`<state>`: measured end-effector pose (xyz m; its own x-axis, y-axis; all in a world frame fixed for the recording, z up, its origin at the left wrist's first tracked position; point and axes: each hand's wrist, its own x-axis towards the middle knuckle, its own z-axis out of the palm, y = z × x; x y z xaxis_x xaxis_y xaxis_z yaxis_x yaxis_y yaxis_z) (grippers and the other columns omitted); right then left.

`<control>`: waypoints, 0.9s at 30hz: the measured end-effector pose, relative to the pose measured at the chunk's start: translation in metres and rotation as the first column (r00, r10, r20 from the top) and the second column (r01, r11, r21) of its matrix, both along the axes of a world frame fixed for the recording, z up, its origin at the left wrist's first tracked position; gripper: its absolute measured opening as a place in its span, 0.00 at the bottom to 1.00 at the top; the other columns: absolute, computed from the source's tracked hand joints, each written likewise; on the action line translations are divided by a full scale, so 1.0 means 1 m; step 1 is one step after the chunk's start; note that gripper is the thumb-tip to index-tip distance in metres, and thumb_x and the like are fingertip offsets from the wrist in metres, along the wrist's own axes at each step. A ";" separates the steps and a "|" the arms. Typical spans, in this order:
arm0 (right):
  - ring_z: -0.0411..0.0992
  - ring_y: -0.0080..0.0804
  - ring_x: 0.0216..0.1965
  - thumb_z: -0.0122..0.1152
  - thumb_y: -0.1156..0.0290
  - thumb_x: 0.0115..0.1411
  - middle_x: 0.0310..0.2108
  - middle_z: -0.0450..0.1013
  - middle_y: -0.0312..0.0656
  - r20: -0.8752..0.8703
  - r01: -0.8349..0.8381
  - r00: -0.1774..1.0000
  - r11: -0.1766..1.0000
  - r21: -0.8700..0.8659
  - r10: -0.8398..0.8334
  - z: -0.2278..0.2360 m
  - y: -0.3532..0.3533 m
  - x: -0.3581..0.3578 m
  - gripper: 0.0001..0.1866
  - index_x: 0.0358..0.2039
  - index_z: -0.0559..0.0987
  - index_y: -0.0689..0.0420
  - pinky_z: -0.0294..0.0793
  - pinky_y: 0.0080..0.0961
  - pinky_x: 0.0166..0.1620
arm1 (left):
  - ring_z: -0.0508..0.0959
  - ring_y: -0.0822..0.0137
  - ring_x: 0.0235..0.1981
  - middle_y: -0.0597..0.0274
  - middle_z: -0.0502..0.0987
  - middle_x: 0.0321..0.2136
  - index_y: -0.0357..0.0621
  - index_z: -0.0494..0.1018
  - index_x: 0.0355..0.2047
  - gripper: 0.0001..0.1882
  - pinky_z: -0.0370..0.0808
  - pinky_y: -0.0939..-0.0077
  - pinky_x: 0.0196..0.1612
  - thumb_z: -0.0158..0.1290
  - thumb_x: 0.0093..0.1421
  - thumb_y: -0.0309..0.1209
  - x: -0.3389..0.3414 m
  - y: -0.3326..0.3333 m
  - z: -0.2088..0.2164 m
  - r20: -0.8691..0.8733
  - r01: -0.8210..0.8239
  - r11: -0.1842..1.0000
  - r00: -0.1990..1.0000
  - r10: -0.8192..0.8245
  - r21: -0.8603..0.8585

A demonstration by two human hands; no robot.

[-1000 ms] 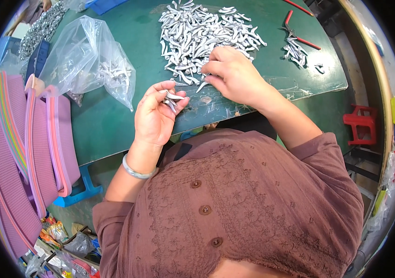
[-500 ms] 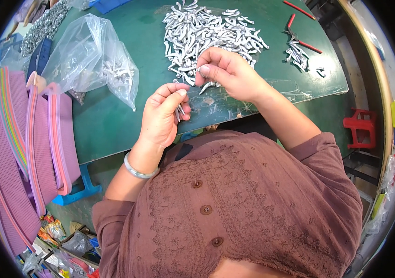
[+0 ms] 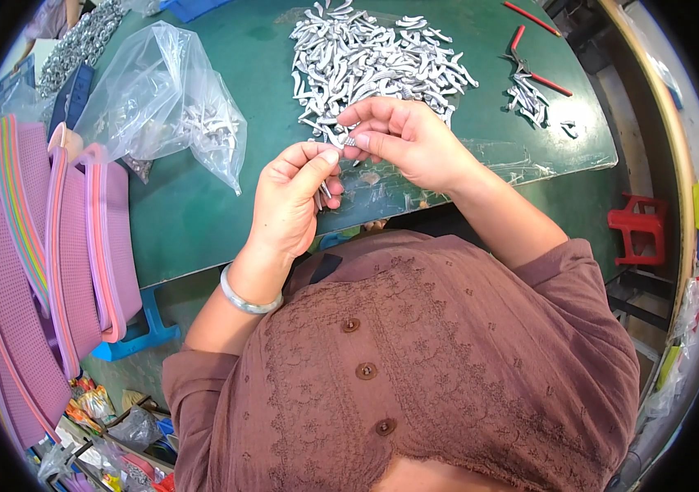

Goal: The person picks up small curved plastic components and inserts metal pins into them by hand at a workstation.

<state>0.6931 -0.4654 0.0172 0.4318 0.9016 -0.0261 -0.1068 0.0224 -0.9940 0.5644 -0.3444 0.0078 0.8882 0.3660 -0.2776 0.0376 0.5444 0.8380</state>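
Head view: the left hand (image 3: 288, 193), wrist below, has its fingers curled round a few silver pieces (image 3: 324, 193); the right hand (image 3: 415, 148), slanting inward, pinches a silver piece (image 3: 349, 142) close beside the left thumb, near the pile (image 3: 374, 70) on the counter (image 3: 194, 234).

Two hands (image 3: 288, 193), one bracelet (image 3: 244, 304), three buttons (image 3: 367, 371) (pieces (image 3: 374, 70) uncountable).

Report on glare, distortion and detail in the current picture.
Head view: black corners, with the fisheye lens bending the edges of the green table; head view: glare whitens the tabletop near the red-handled pliers, and highlights streak the clear bag; head view: the silver pieces in the left hand are too small and covered to make out fully.
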 end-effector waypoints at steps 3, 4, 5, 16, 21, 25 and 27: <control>0.70 0.19 0.34 0.49 0.77 0.56 0.31 0.71 0.37 0.009 0.015 1.000 1.000 -0.014 -0.014 0.001 -0.001 -0.001 0.12 0.42 0.69 0.63 0.69 0.16 0.40 | 0.70 0.79 0.18 0.67 0.72 0.21 0.39 0.71 0.29 0.05 0.67 0.87 0.20 0.51 0.54 0.28 0.000 0.000 0.001 0.007 0.004 1.000 1.000 -0.004 0.006; 0.70 0.19 0.34 0.49 0.77 0.56 0.31 0.71 0.37 0.011 0.009 1.000 1.000 -0.019 -0.009 0.000 -0.001 -0.001 0.13 0.42 0.69 0.63 0.69 0.16 0.40 | 0.70 0.79 0.18 0.67 0.72 0.22 0.39 0.71 0.30 0.05 0.67 0.88 0.20 0.51 0.54 0.27 0.000 -0.001 0.002 0.008 0.000 1.000 1.000 -0.001 0.012; 0.70 0.19 0.34 0.49 0.77 0.56 0.31 0.71 0.37 0.013 0.004 1.000 1.000 -0.023 -0.004 0.000 -0.001 -0.001 0.13 0.43 0.69 0.64 0.69 0.16 0.40 | 0.70 0.80 0.18 0.67 0.73 0.22 0.39 0.71 0.30 0.05 0.67 0.88 0.20 0.51 0.54 0.27 0.000 -0.002 0.003 0.009 -0.002 1.000 1.000 0.002 0.019; 0.71 0.21 0.33 0.54 0.79 0.52 0.29 0.73 0.38 0.507 0.153 0.840 0.981 0.119 -0.192 -0.005 -0.004 -0.014 0.18 0.45 0.67 0.61 0.69 0.18 0.38 | 0.69 0.79 0.19 0.67 0.73 0.23 0.39 0.71 0.31 0.07 0.67 0.88 0.20 0.54 0.51 0.24 -0.001 -0.004 -0.001 0.018 -0.050 0.998 0.999 0.049 0.038; 0.73 0.25 0.32 0.55 0.80 0.50 0.29 0.74 0.41 0.654 0.188 0.705 0.962 0.198 -0.272 -0.006 -0.002 -0.018 0.20 0.45 0.67 0.59 0.70 0.18 0.37 | 0.69 0.80 0.19 0.67 0.72 0.23 0.39 0.70 0.31 0.08 0.67 0.88 0.20 0.55 0.50 0.23 -0.002 -0.004 -0.002 0.013 -0.050 0.997 0.999 0.049 0.054; 0.73 0.31 0.31 0.56 0.80 0.48 0.29 0.74 0.43 0.681 0.200 0.666 0.953 0.229 -0.304 -0.009 -0.001 -0.017 0.20 0.44 0.67 0.59 0.71 0.21 0.34 | 0.68 0.79 0.19 0.68 0.70 0.22 0.40 0.70 0.31 0.07 0.66 0.88 0.20 0.54 0.50 0.23 -0.002 -0.005 -0.001 0.017 -0.047 0.995 0.999 0.045 0.092; 0.73 0.36 0.29 0.56 0.79 0.47 0.29 0.73 0.44 0.685 0.195 0.649 0.943 0.270 -0.331 -0.010 0.000 -0.017 0.20 0.43 0.68 0.58 0.73 0.24 0.31 | 0.68 0.81 0.19 0.69 0.70 0.22 0.39 0.70 0.31 0.08 0.67 0.89 0.20 0.55 0.50 0.23 -0.002 -0.006 -0.001 0.025 -0.052 0.994 0.998 0.050 0.093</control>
